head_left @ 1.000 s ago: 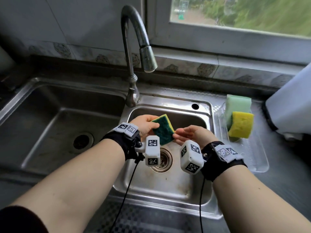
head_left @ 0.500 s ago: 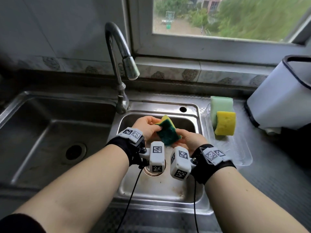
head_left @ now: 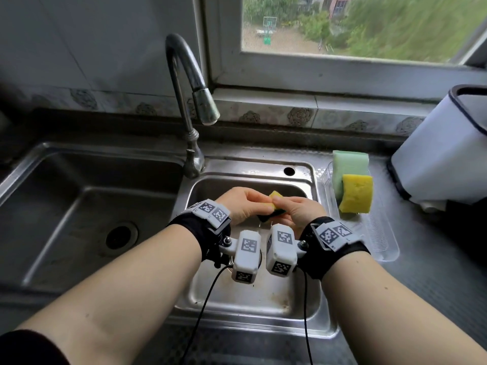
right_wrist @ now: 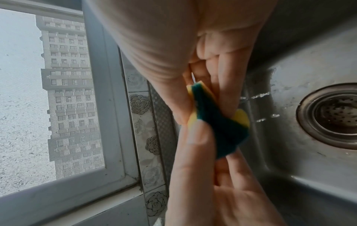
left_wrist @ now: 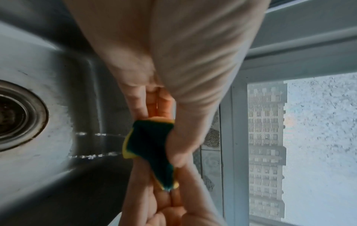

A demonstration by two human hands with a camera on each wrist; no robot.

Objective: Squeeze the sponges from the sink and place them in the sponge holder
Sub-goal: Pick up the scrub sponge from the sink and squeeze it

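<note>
While your left hand (head_left: 238, 204) and right hand (head_left: 297, 210) meet over sink (head_left: 253, 299), both pinch folded sponge (head_left: 274, 206), thumbs on top.

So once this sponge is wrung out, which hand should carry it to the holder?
Right hand, probably: it already grips the sponge, and the sponge holder sits on its side of the sink. The left hand would have to cross over.
</note>
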